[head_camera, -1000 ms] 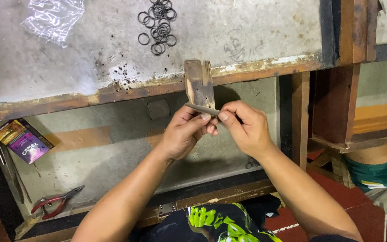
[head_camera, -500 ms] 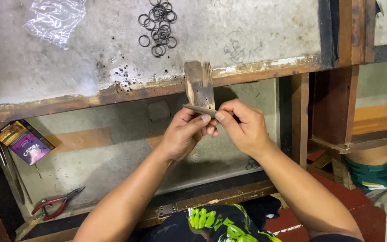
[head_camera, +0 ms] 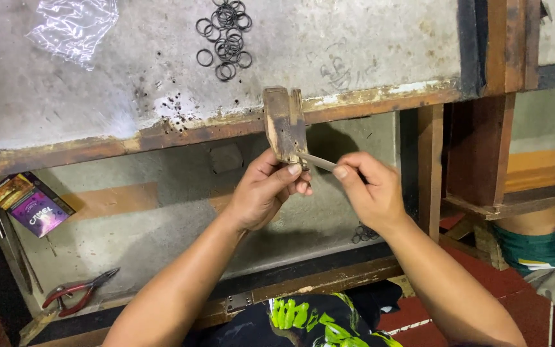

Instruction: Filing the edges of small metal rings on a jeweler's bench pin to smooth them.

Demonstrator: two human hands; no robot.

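A: What sits at the centre?

B: One thin grey metal strip (head_camera: 317, 161), slanting down to the right, just below a worn wooden peg block (head_camera: 285, 123) that juts from the front edge of the grey workbench top (head_camera: 367, 45). The left hand (head_camera: 266, 191) presses its thumb on the strip's left end, against the foot of the block; the other fingers are curled under. The right hand (head_camera: 370, 191) pinches the strip's right end between thumb and forefinger.

A: And around that, counted?

B: One heap of dark metal rings (head_camera: 225, 33) on the bench top, too tangled to count, and one crumpled clear plastic bag (head_camera: 72, 27) at the far left. On the lower shelf, one small purple and orange cardboard packet (head_camera: 31, 204) and one pair of red-handled pliers (head_camera: 78, 293).

A: Anything different from half a second ago?

B: The right hand has drawn back to the right, so more of the strip shows between the hands. The left hand stays at the block.
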